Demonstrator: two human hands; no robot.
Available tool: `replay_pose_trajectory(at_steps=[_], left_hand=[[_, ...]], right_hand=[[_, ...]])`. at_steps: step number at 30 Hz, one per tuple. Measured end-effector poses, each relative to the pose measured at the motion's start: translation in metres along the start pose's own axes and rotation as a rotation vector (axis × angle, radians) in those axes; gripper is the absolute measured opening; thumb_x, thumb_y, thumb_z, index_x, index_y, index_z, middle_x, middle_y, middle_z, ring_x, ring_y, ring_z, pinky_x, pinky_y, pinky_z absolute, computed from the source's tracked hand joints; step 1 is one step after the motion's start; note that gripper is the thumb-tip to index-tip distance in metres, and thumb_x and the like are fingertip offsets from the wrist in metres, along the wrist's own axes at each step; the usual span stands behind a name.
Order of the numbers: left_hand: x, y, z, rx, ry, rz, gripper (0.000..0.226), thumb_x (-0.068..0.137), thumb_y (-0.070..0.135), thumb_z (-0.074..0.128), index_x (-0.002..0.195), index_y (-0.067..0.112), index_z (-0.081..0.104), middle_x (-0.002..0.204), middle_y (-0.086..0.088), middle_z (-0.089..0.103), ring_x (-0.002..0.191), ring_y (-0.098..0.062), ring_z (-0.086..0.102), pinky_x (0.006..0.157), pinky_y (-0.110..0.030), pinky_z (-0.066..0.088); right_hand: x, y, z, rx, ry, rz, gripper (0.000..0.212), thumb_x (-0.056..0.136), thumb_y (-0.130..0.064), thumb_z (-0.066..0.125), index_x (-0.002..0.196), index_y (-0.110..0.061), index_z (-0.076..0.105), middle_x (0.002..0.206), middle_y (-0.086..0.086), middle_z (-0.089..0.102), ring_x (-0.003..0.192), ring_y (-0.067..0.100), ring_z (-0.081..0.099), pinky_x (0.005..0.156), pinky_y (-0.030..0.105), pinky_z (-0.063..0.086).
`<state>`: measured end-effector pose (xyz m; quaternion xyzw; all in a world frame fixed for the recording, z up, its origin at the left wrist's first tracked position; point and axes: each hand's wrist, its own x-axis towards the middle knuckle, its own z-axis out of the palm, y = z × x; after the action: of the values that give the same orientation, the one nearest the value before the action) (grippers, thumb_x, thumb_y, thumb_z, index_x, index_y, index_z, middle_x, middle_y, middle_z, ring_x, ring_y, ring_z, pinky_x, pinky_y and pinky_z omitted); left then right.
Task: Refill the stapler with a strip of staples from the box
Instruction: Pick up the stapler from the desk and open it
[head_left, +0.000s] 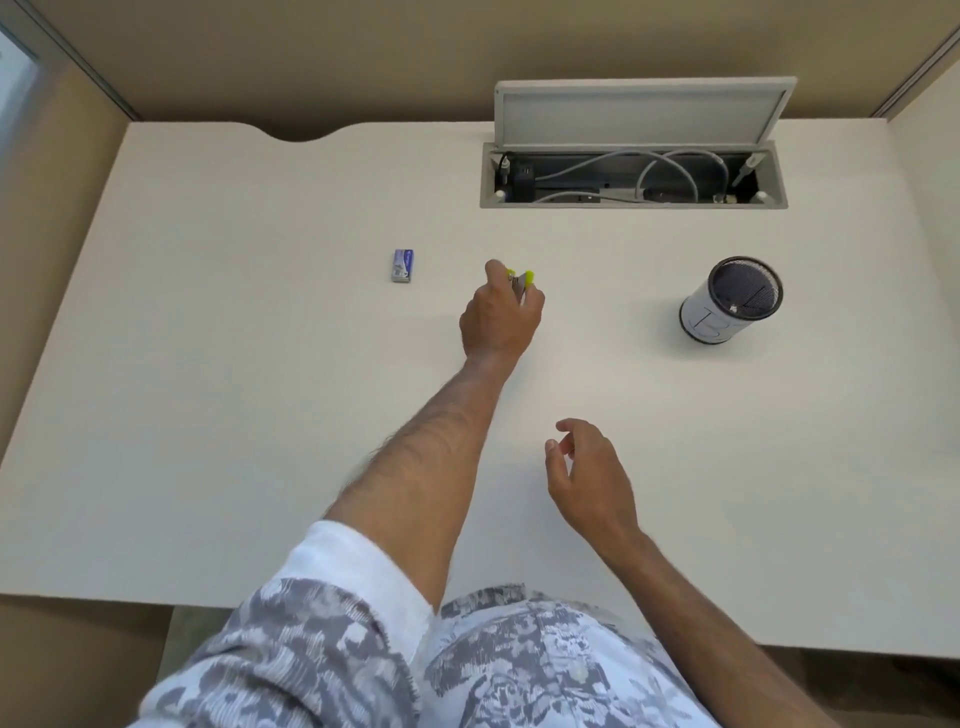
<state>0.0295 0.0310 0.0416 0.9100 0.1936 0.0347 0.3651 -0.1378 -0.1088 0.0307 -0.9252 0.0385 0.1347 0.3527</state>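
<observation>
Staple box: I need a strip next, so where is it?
In the head view, the staple box lies on the desk, left of the left hand holding the stapler.

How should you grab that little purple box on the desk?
The box lies flat on the desk, long sides running away from the person, with bare desk all round it. Come from above and pinch its two long sides with thumb and fingers; it looks too flat to grasp any other way.

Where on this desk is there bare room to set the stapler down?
Bare desk lies near the front edge, left of the left hand's arm, and between the staple box and stapler. Tighter near the pen cup and cable tray.
</observation>
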Motion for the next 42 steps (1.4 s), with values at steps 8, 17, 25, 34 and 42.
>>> replay_pose_trajectory(at_steps=[8,17,25,34,42], left_hand=[[-0.027,0.018,-0.041,-0.536,-0.196,-0.096,0.04,0.104,0.034,0.046,0.095,0.0,0.064,0.084,-0.025,0.073,0.071,-0.037,0.073,0.07,-0.059,0.063],[-0.079,0.049,-0.135,-0.341,0.034,0.303,0.026,0.11,0.025,0.049,0.134,0.023,0.057,0.071,0.015,0.07,0.068,-0.004,0.07,0.055,-0.017,0.055],[-0.12,0.055,-0.186,-0.322,0.041,0.415,0.018,0.103,0.035,0.056,0.117,0.027,0.064,0.085,0.008,0.067,0.072,-0.018,0.063,0.062,-0.029,0.054],[-0.145,0.055,-0.203,-0.47,-0.031,0.418,0.008,0.101,0.025,0.062,0.108,0.024,0.059,0.086,0.012,0.067,0.076,-0.015,0.067,0.065,-0.024,0.057],[-0.178,0.049,-0.199,-0.369,0.009,0.683,0.009,0.103,0.026,0.061,0.108,0.023,0.053,0.102,0.02,0.059,0.088,-0.008,0.061,0.078,-0.017,0.048]], right_hand=[[0.04,-0.042,-0.04,0.448,0.016,0.064,0.042,0.106,-0.039,0.042,0.14,-0.017,0.053,0.13,-0.001,0.066,0.117,0.015,0.063,0.097,0.03,0.049],[0.059,-0.137,-0.1,0.993,-0.272,-0.05,0.033,0.105,-0.035,0.052,0.115,-0.008,0.068,0.096,0.013,0.072,0.084,0.022,0.067,0.081,0.04,0.057],[0.024,-0.16,-0.109,1.124,-0.381,-0.115,0.041,0.097,-0.049,0.055,0.107,-0.009,0.064,0.087,0.015,0.05,0.074,0.034,0.046,0.059,0.04,0.04],[-0.008,-0.173,-0.101,1.312,-0.456,-0.064,0.065,0.099,-0.045,0.047,0.123,0.014,0.049,0.107,0.024,0.061,0.099,0.041,0.054,0.088,0.052,0.041],[0.022,-0.167,-0.118,1.761,-0.359,0.218,0.033,0.107,-0.04,0.038,0.093,-0.014,0.051,0.072,-0.002,0.04,0.059,0.009,0.03,0.049,0.02,0.03]])
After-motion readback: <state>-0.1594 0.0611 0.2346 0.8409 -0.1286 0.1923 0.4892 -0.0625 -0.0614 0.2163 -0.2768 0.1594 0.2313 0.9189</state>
